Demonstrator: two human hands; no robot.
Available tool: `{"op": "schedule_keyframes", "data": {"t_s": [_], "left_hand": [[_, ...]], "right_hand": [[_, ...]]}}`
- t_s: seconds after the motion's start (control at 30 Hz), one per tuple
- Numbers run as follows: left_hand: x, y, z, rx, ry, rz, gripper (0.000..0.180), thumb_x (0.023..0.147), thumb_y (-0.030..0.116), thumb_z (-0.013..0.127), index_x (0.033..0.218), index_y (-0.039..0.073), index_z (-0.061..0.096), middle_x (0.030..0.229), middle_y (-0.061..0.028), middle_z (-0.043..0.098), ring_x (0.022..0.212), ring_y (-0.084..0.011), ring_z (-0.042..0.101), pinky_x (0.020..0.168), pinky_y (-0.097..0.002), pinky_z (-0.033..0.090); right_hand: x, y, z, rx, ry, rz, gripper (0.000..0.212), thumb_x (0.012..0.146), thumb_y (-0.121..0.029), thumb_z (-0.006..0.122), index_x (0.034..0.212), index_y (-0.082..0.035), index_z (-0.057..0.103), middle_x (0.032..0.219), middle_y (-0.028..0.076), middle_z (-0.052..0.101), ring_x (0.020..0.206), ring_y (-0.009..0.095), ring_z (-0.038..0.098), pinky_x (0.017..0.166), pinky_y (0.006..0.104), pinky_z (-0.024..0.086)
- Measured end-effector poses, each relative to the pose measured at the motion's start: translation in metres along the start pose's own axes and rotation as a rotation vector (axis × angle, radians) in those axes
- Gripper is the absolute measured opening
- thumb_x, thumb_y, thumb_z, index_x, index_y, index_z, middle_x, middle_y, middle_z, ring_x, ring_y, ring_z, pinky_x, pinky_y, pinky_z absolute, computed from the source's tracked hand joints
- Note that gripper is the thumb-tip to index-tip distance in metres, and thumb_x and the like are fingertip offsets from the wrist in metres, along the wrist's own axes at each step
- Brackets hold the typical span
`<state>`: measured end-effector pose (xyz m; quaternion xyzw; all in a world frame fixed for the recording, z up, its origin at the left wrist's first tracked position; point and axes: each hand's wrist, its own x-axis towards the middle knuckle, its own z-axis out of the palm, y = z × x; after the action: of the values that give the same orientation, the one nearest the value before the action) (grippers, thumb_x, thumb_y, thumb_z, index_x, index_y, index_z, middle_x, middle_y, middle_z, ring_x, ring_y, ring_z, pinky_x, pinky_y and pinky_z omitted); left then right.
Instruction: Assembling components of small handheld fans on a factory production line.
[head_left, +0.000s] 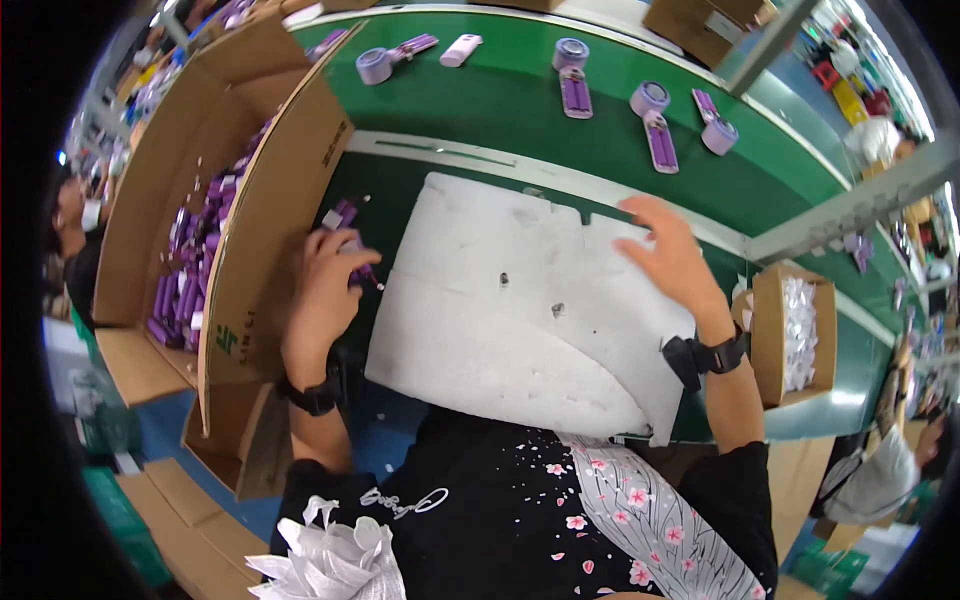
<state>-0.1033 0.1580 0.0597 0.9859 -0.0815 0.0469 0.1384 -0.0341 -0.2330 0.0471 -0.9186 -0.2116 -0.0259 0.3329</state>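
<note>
While the left hand grips purple pieces, the open right hand rests on the white pad

From my remote seat I saw that the white pad on the bench looked like matt foam sheet, scuffed and grey-smudged, with a ragged torn edge near me, and it lay on a smooth green belt with a faint sheen. The big box at my left was plain brown corrugated cardboard, dull and creased, and the purple parts heaped in it looked like glossy plastic. Both wrist straps read as matt black rubbery bands, and the crumpled white wrapping at my lap looked like thin shiny film.
</note>
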Motion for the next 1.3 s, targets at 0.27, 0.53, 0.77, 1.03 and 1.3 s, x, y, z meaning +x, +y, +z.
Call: {"op": "schedule_keyframes", "data": {"t_s": [0.27,0.53,0.77,1.03,1.3], "left_hand": [[0.001,-0.03,-0.001,-0.256,0.07,-0.077,0.02,0.083,0.005,0.064,0.102,0.001,0.067,0.107,-0.012,0.065,0.096,-0.0253,0.062,0.082,-0.0339,0.05],[0.064,0.111,-0.01,-1.112,-0.159,0.304,0.022,0.096,0.006,0.045,0.105,-0.007,0.061,0.102,-0.0173,0.066,0.096,-0.0224,0.064,0.083,-0.0319,0.051],[0.098,0.153,0.074,-1.529,-0.318,0.281,0.026,0.097,0.015,0.047,0.105,-0.005,0.061,0.102,-0.0154,0.066,0.095,-0.0213,0.063,0.081,-0.0291,0.05],[0.091,0.14,0.095,-1.453,-0.22,0.079,0.03,0.095,0.023,0.054,0.103,-0.005,0.063,0.099,-0.0135,0.067,0.085,-0.0158,0.064,0.072,-0.0233,0.049],[0.083,0.143,0.087,-1.53,-0.155,0.047,0.03,0.095,0.023,0.054,0.103,-0.005,0.062,0.098,-0.0154,0.067,0.088,-0.0207,0.066,0.072,-0.0252,0.051]], "right_hand": [[-0.047,-0.028,0.058,0.511,-0.258,0.085,0.032,0.083,-0.012,0.066,0.112,0.0,0.06,0.101,0.009,0.064,0.074,0.011,0.06,0.063,0.0235,0.049],[-0.052,-0.03,0.064,1.172,-0.016,0.217,0.04,0.091,-0.013,0.057,0.127,-0.002,0.047,0.098,0.012,0.063,0.075,0.013,0.061,0.06,0.0229,0.049],[-0.046,-0.025,0.068,1.292,0.093,0.239,0.038,0.09,-0.012,0.059,0.124,0.001,0.046,0.101,0.013,0.059,0.074,0.013,0.061,0.059,0.0233,0.05],[-0.047,-0.035,0.073,0.989,0.285,0.194,0.044,0.081,-0.005,0.07,0.118,0.001,0.047,0.097,0.008,0.06,0.084,0.012,0.059,0.07,0.0255,0.051],[-0.049,-0.044,0.057,0.753,0.207,0.261,0.045,0.078,-0.011,0.074,0.115,0.001,0.051,0.098,0.01,0.063,0.088,0.013,0.061,0.074,0.0266,0.051]]}}
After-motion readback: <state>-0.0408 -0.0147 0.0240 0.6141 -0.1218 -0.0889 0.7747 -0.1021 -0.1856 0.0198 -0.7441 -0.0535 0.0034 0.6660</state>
